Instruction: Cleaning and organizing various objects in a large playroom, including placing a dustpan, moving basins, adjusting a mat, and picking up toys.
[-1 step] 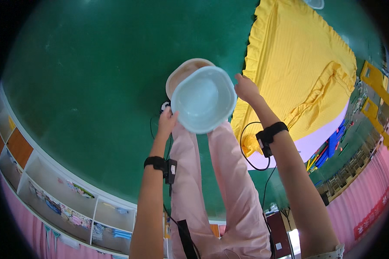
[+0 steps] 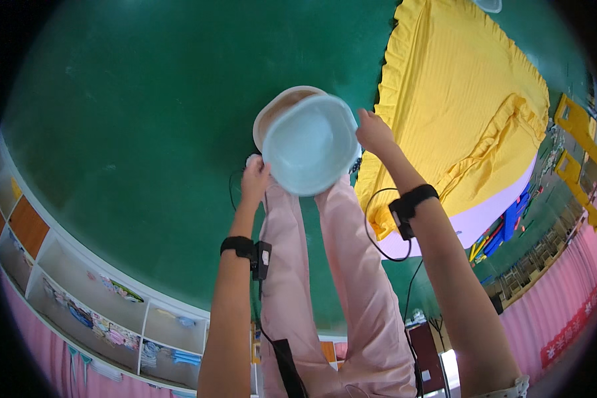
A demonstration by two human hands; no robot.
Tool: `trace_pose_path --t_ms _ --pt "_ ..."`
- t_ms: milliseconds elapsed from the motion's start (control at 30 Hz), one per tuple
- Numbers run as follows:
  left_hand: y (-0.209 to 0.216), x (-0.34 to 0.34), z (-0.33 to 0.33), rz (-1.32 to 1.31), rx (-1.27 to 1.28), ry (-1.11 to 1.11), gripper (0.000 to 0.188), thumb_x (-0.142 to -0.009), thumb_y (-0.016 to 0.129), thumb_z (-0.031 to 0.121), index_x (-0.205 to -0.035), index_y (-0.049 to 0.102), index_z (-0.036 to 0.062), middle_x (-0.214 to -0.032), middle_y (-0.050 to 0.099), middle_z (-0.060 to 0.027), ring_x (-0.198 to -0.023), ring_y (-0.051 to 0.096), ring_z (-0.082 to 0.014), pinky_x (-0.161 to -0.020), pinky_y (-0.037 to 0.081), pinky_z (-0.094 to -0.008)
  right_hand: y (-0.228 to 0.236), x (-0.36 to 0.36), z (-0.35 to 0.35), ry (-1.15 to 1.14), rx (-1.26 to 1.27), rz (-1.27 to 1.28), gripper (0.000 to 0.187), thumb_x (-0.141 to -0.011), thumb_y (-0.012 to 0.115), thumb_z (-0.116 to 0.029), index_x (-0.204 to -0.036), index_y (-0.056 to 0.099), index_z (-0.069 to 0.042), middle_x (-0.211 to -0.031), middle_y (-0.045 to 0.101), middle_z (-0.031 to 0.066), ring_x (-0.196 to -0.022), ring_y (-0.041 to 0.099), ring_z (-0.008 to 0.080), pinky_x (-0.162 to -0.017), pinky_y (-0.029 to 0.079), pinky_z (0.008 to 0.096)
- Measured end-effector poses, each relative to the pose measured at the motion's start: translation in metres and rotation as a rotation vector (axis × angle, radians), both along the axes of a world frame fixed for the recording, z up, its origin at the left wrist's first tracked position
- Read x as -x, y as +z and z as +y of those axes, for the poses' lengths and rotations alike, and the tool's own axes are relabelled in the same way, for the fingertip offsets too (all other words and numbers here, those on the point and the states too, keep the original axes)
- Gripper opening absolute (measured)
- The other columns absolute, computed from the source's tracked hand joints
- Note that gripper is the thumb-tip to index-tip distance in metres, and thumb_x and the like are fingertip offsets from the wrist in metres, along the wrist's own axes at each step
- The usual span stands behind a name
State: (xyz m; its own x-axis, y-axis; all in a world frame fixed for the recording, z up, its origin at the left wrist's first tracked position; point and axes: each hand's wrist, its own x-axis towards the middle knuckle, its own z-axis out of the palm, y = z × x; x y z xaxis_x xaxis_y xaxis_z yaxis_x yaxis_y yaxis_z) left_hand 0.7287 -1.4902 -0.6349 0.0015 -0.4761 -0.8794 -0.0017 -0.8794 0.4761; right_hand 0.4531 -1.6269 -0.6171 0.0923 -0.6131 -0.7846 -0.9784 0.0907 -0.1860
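A light blue plastic basin (image 2: 310,147) is between my two hands, its hollow inside turned toward me. My left hand (image 2: 254,181) is closed on its lower left rim. At the upper right rim is my right hand (image 2: 376,134), its fingers curled at the edge. Partly hidden behind the blue basin is a beige basin (image 2: 266,118), showing along the upper left; I cannot tell whether the two touch.
A yellow ruffled cloth (image 2: 464,99) lies on the green floor (image 2: 146,99) to the right, over a lilac surface (image 2: 474,222). White shelves (image 2: 89,278) line the left, and yellow chairs (image 2: 572,129) stand far right. Thin cables (image 2: 371,229) hang by my wrists.
The blue basin has shifted slightly up and to the left, with both hands moving a little along with it. Slightly more of the beige basin is covered.
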Motion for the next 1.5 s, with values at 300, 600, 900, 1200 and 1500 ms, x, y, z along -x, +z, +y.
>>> trace_pose_path --t_ms 300,600,900,1200,1500 --pt "-0.099 0.011 0.012 -0.559 -0.054 -0.268 0.067 -0.070 0.063 0.027 -0.116 0.027 -0.0059 -0.109 0.045 -0.0215 -0.096 0.048 -0.0279 -0.081 0.038 -0.0342 -0.091 -0.074 0.039 -0.083 0.091 0.182 0.060 -0.075 0.048 -0.013 -0.127 0.019 -0.008 -0.119 0.038 0.0125 -0.103 0.044 0.0309 -0.080 0.040 0.0416" --pt "-0.088 -0.012 0.001 -0.151 -0.224 0.176 0.055 -0.072 0.059 0.022 -0.113 0.032 -0.0038 -0.102 0.050 -0.0138 -0.089 0.050 -0.0198 -0.076 0.040 -0.0290 -0.099 -0.028 0.019 -0.113 -0.197 0.057 0.038 -0.070 0.049 -0.016 -0.104 0.039 -0.001 -0.094 0.055 0.0211 -0.088 0.053 0.0373 -0.078 0.042 0.0414" --pt "0.040 -0.049 -0.052 -0.176 -0.191 -0.080 0.036 -0.071 0.054 0.013 -0.104 0.043 0.0049 -0.081 0.054 -0.0064 -0.068 0.051 -0.0153 -0.051 0.043 -0.0268 0.025 -0.042 -0.001 -0.190 -0.324 0.086 0.039 -0.072 0.048 -0.013 -0.105 0.036 0.002 -0.098 0.052 0.0247 -0.091 0.052 0.0381 -0.075 0.043 0.0434" --pt "0.154 -0.071 -0.243 -0.209 -0.129 -0.024 0.033 -0.073 0.051 0.012 -0.104 0.041 0.0082 -0.089 0.053 -0.0065 -0.079 0.051 -0.0155 -0.067 0.042 -0.0300 0.123 -0.034 -0.160 -0.258 -0.027 -0.241 0.019 -0.075 0.040 -0.009 -0.093 0.043 -0.002 -0.081 0.056 0.0233 -0.078 0.055 0.0381 -0.068 0.043 0.0442" --pt "0.163 0.014 -0.416 -0.363 -0.084 -0.143 0.035 -0.072 0.053 0.012 -0.103 0.038 0.0053 -0.085 0.051 -0.0082 -0.075 0.051 -0.0169 -0.063 0.043 -0.0306 0.164 0.012 -0.284 -0.442 -0.001 -0.120 0.022 -0.074 0.044 -0.008 -0.094 0.041 0.000 -0.088 0.056 0.0222 -0.083 0.056 0.0351 -0.071 0.044 0.0418"
